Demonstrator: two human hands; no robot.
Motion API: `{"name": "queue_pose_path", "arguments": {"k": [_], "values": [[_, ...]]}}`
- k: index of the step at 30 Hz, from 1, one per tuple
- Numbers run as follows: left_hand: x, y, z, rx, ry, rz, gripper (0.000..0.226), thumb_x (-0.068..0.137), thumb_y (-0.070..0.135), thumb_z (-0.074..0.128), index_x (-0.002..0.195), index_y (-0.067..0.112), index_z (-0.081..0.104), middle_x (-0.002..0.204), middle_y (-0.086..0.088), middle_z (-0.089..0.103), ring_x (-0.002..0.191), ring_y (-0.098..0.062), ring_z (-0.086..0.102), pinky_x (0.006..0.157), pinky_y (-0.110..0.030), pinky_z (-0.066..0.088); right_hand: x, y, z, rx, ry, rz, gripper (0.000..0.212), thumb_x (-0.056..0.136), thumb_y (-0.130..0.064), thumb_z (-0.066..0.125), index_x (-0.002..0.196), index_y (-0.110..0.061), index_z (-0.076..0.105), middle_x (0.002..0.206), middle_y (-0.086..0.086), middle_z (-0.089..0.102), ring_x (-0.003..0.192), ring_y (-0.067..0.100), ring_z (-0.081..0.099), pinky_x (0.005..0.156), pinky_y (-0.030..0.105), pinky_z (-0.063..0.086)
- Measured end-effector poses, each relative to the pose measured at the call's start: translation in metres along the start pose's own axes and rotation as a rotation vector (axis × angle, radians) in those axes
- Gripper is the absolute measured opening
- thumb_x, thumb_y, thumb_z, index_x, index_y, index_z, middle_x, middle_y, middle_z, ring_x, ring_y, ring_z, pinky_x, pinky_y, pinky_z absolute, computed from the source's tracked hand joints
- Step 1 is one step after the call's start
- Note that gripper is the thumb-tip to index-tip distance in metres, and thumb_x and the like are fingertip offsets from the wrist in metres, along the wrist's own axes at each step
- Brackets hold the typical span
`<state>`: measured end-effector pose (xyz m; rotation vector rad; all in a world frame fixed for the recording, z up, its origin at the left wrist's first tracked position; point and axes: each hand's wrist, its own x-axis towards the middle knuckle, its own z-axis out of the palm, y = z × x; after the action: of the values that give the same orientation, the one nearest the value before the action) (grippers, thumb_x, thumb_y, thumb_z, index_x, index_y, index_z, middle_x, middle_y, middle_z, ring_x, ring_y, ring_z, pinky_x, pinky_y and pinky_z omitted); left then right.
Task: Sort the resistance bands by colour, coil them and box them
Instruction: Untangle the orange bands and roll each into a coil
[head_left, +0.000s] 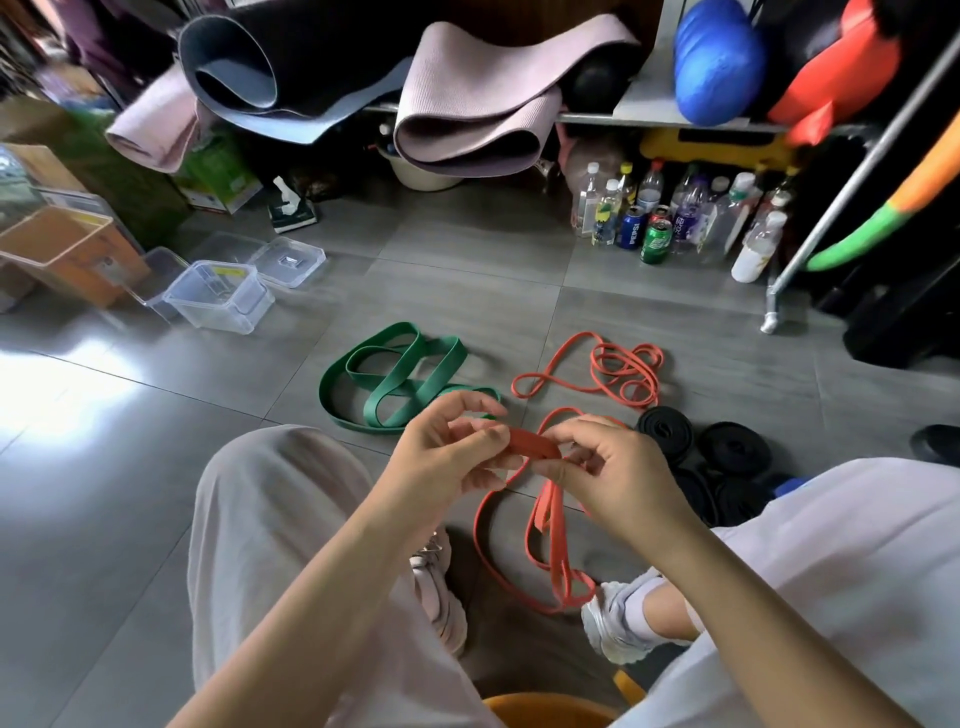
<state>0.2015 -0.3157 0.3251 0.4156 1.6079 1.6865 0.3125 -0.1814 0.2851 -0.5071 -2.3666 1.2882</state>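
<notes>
Left hand (448, 460), right hand (615, 470) round band (535, 441)

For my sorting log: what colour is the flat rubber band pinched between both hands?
Orange-red flat rubber band; head view.

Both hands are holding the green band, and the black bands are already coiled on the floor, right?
Wrong colour: the head view shows the left hand and right hand holding the orange band. The green bands lie loose on the floor. The black bands are indeed coiled.
</notes>
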Motion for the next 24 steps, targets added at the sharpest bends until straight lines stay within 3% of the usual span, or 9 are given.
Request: {"name": "queue_pose_path", "arguments": {"k": [4, 7, 9, 12, 14, 18, 21, 24], "values": [[0.003, -0.01, -0.008, 0.918, 0.047, 0.462, 0.016, 0.08, 0.017, 0.059, 0.09, 0.022, 0.071, 0.093, 0.007, 0.06, 0.075, 0.0, 0.057, 0.068, -0.007, 0.042, 0.002, -0.002, -0.001, -0.003, -0.054, 0.04, 0.016, 0.075, -0.014, 0.077, 0.088, -0.022, 0.073, 0.063, -0.02, 0.059, 0.062, 0.002, 0.055, 0.062, 0.017, 0.043], [0.0, -0.013, -0.009, 1.146, 0.003, 0.595, 0.024, 0.086, 0.022, 0.052, 0.099, 0.02, 0.072, 0.096, 0.007, 0.061, 0.084, -0.004, 0.053, 0.075, -0.009, 0.038, 0.002, -0.002, -0.003, 0.02, -0.075, 0.024, 0.016, 0.077, -0.015, 0.076, 0.088, -0.024, 0.073, 0.071, -0.007, 0.063, 0.066, 0.01, 0.059, 0.067, 0.03, 0.05], [0.0, -0.012, -0.008, 1.195, -0.007, 0.599, 0.027, 0.085, 0.024, 0.049, 0.099, 0.021, 0.072, 0.092, 0.007, 0.064, 0.082, -0.009, 0.054, 0.074, -0.011, 0.037, 0.003, -0.003, -0.005, 0.026, -0.085, 0.011, 0.016, 0.077, -0.015, 0.075, 0.089, -0.026, 0.073, 0.073, -0.007, 0.063, 0.067, 0.01, 0.059, 0.068, 0.03, 0.05], [-0.003, -0.008, -0.002, 1.037, -0.023, 0.481, 0.031, 0.079, 0.015, 0.053, 0.103, 0.021, 0.072, 0.088, 0.007, 0.064, 0.074, -0.001, 0.053, 0.066, -0.004, 0.036, 0.003, -0.006, -0.006, 0.041, -0.1, 0.017, 0.018, 0.077, -0.016, 0.076, 0.086, -0.03, 0.072, 0.066, -0.016, 0.058, 0.061, 0.005, 0.055, 0.064, 0.026, 0.048], [-0.004, -0.008, 0.002, 0.99, -0.027, 0.443, 0.034, 0.077, 0.009, 0.059, 0.106, 0.021, 0.072, 0.085, 0.012, 0.058, 0.071, 0.003, 0.052, 0.064, -0.002, 0.034, 0.004, -0.006, -0.008, 0.055, -0.113, 0.017, 0.026, 0.076, -0.015, 0.077, 0.082, -0.038, 0.067, 0.065, -0.013, 0.058, 0.059, 0.005, 0.053, 0.063, 0.026, 0.047], [-0.004, -0.007, 0.005, 0.936, -0.054, 0.414, 0.03, 0.073, 0.013, 0.072, 0.103, 0.019, 0.071, 0.083, 0.012, 0.054, 0.075, -0.003, 0.055, 0.063, -0.004, 0.036, 0.006, -0.007, -0.013, 0.152, -0.148, 0.024, 0.029, 0.075, -0.014, 0.077, 0.079, -0.04, 0.066, 0.074, 0.004, 0.068, 0.07, 0.027, 0.061, 0.07, 0.04, 0.05], [-0.005, -0.006, 0.007, 0.999, -0.024, 0.454, 0.022, 0.073, 0.018, 0.077, 0.095, 0.017, 0.071, 0.08, 0.01, 0.054, 0.067, -0.006, 0.053, 0.064, -0.004, 0.036, 0.006, -0.008, -0.016, 0.103, -0.17, 0.003, 0.024, 0.074, -0.018, 0.078, 0.081, -0.039, 0.067, 0.064, -0.011, 0.061, 0.059, 0.009, 0.052, 0.064, 0.029, 0.046], [-0.003, 0.0, 0.005, 1.084, 0.008, 0.468, 0.016, 0.074, 0.02, 0.074, 0.09, 0.02, 0.072, 0.074, 0.011, 0.055, 0.065, -0.004, 0.049, 0.064, -0.006, 0.035, 0.007, -0.01, -0.022, 0.003, -0.148, -0.02, 0.016, 0.074, -0.02, 0.078, 0.085, -0.03, 0.072, 0.066, -0.008, 0.057, 0.061, 0.007, 0.049, 0.062, 0.027, 0.042]]}}
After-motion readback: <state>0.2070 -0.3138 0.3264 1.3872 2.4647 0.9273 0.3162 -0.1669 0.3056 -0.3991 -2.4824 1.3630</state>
